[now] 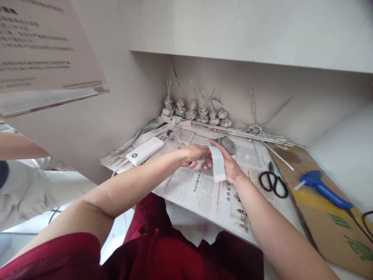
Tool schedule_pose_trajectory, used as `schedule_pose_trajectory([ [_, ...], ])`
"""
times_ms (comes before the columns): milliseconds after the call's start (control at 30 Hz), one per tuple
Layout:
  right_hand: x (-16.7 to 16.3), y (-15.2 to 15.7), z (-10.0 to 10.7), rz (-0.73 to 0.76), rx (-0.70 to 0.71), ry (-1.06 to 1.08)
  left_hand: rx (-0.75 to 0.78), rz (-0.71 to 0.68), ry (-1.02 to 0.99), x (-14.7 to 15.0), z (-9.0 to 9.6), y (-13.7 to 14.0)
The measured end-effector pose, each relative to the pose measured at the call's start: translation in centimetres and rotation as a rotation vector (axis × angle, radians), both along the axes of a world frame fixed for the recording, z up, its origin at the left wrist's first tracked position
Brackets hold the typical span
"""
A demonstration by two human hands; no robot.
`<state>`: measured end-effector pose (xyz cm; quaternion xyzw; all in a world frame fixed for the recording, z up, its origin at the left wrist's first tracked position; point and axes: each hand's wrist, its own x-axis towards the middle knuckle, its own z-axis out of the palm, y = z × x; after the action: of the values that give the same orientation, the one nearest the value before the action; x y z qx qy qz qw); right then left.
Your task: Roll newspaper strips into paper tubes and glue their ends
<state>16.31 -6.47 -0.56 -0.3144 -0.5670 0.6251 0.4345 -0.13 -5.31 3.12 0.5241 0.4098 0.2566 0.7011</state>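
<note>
My left hand (pixel 192 153) is closed, its fingertips at the upper end of a pale paper-like strip (pixel 218 165). Below these fingers shows a rounded white piece with an orange patch (pixel 197 164); whether it joins the strip is hidden. My right hand (pixel 231 165) is curled around the strip from the right, thumb on top and fingertips showing on its left. The strip bends over and its free end hangs in front of the right palm. Both hands are above the newspaper (pixel 186 190) that covers the table.
Several woven paper gourd shapes (pixel 203 116) line the back wall, with thin paper rods (pixel 241 133) in front. A white power bank (pixel 145 151) lies at left, black-handled scissors (pixel 273 182) at right. Beyond them a blue glue gun (pixel 326 190) rests on cardboard (pixel 326 229). A person's pale-clothed leg (pixel 43 190) is far left.
</note>
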Motion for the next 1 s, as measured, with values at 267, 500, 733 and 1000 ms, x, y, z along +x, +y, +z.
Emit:
schedule_pose_trajectory([
  [267,0.5,0.7,-0.1,-0.193,-0.123,0.154,0.102,-0.278,0.023,-1.1,-2.6,-3.6],
  [500,2.3,2.6,-0.3,-0.384,-0.246,0.418,0.196,-0.402,0.013,-4.4,-1.0,-5.9],
  [733,3.4,3.4,-0.4,-0.577,-0.296,0.429,0.283,-0.302,0.079,-9.4,3.9,-6.1],
  [1000,5.0,4.2,-0.2,-0.723,-0.291,0.425,0.052,-0.317,0.136,-13.5,5.1,-6.8],
])
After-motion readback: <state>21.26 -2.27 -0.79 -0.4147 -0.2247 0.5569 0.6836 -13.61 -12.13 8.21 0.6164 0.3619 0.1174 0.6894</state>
